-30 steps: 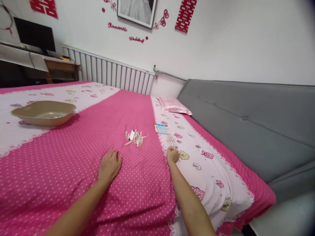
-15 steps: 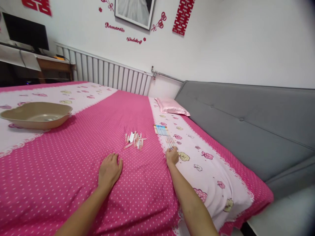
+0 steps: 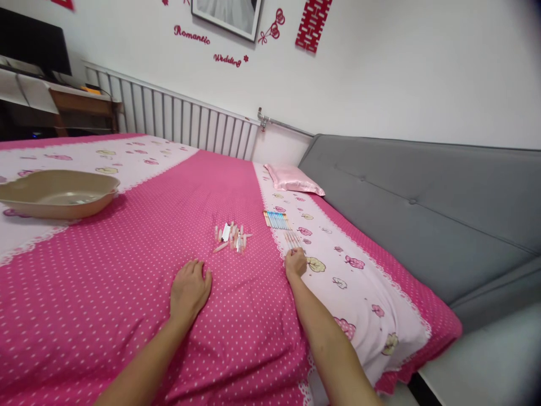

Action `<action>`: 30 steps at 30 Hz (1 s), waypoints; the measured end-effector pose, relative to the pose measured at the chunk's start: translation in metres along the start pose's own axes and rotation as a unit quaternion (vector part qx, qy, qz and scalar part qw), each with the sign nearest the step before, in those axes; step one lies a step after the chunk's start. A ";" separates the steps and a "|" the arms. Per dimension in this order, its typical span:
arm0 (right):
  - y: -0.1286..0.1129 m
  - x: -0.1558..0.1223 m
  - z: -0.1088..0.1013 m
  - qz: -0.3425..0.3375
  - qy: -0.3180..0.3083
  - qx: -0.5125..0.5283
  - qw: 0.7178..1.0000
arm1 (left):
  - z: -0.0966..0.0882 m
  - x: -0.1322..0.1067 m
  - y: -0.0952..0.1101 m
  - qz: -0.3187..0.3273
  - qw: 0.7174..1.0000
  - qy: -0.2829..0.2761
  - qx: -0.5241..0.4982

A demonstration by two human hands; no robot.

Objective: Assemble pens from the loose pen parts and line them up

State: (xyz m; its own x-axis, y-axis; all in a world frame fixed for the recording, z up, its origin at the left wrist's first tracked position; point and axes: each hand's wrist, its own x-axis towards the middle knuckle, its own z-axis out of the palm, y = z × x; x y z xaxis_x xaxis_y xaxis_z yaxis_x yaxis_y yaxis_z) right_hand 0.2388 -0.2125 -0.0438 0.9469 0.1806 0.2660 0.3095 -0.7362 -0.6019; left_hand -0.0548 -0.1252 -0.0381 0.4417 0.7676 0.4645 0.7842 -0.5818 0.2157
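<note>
My left hand lies palm down on the pink dotted bedspread, fingers stretched and holding nothing. On the white strip, my right hand has its fingers curled together at the near end of a row of pale pen-like sticks. Its fingertips are partly hidden, so what they pinch cannot be made out. Just beyond lies a neat row of blue pen-like sticks with orange-brown ones at its left end. Between and ahead of both hands is a loose pile of pale pink and white sticks.
A beige plastic basin sits at the left on the bed, with something small inside. A pink pillow lies by the grey padded headboard. Behind the bed stand a white radiator and a desk with a monitor.
The view has shifted slightly, so the surroundings sit a little higher and further left. Both hands stay in nearly the same places on the bed.
</note>
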 end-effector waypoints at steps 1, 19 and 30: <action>0.000 0.000 0.000 -0.002 0.004 -0.001 1.000 | 0.000 0.000 0.000 0.001 1.000 0.001 0.000; -0.002 0.001 -0.001 0.002 -0.003 -0.008 1.000 | -0.001 0.000 0.001 -0.003 1.000 -0.003 0.003; -0.002 0.001 -0.001 0.012 -0.029 -0.002 1.000 | -0.003 -0.001 0.002 -0.004 1.000 0.001 -0.009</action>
State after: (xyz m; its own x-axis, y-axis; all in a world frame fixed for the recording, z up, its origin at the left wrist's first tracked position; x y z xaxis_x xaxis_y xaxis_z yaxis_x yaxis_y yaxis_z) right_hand 0.2390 -0.2114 -0.0419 0.9573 0.2012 0.2076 0.2872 -0.7437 -0.6036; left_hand -0.0550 -0.1275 -0.0356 0.4341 0.7717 0.4648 0.7795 -0.5804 0.2356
